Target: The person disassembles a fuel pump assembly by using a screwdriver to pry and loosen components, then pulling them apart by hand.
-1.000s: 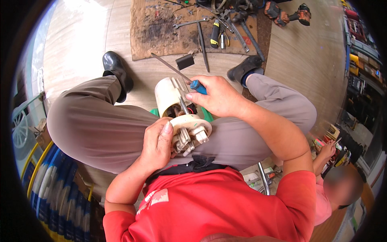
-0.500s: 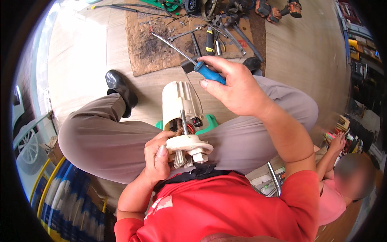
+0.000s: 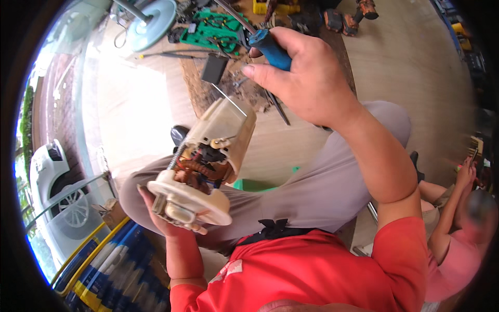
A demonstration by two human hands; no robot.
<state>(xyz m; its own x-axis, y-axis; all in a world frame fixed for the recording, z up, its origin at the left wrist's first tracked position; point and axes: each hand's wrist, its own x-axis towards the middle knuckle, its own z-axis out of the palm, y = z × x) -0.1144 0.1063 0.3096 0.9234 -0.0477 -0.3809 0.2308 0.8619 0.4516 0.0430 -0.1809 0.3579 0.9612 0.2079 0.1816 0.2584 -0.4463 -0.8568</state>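
My left hand is closed around the round flange end of an off-white fuel pump module. The module tilts up and away over my lap. Brown corrugated hose, wires and a spring rod show in its open middle. From its far end a thin wire arm carries a black float. Higher up and to the right, my right hand grips a screwdriver by its blue handle. Its shank points up and left, and the tip is cut off by the top edge. The screwdriver is apart from the module.
Beyond lies cardboard with scattered tools, beside a green tool case. Orange-and-black power tools sit at top right. A yellow-edged rack stands at lower left. Another person in pink is at right.
My left hand has raised the pump module and turned it to expose its inner hoses; the float now sticks out at upper left. The screwdriver in my right hand has moved up. The view has shifted.
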